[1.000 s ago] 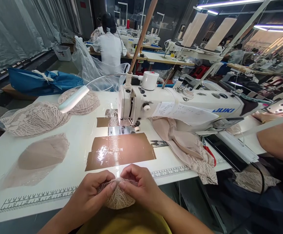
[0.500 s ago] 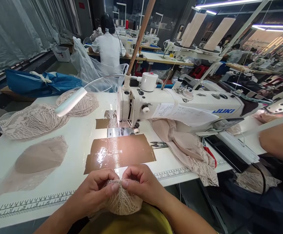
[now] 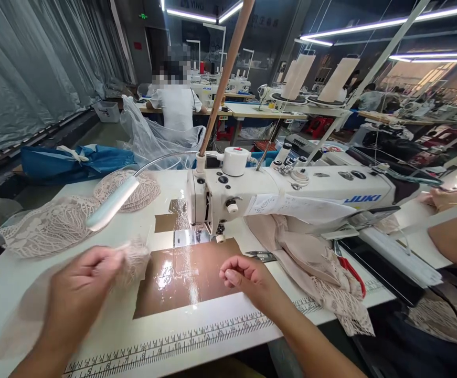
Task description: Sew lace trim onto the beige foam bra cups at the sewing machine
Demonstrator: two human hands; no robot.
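On the left, my left hand (image 3: 84, 296) pinches a beige lace piece (image 3: 134, 262) above the table; hand and lace are slightly blurred. Under that hand lies a sheer beige cup piece (image 3: 21, 315), partly covered by it. My right hand (image 3: 246, 275) hovers over the right side of the brown taped sheet (image 3: 189, 273), fingers curled in toward the thumb with nothing seen in them. Just behind the sheet stands the head of a white sewing machine (image 3: 208, 205). Thread snips (image 3: 262, 256) lie right of the sheet, close to my right hand.
Lace cups (image 3: 51, 223) are stacked at the left under a lamp (image 3: 114, 202). Beige bra pieces (image 3: 307, 257) and red-handled scissors (image 3: 352, 275) lie at the right, beside a black flat device (image 3: 381, 268). A printed ruler (image 3: 181, 344) runs along the front edge. One person's arm (image 3: 456, 241) shows far right.
My hands have parted from the lace they both held near my body. The left carried it leftward and forward; the right let go and moved right. The camera view has tilted up.
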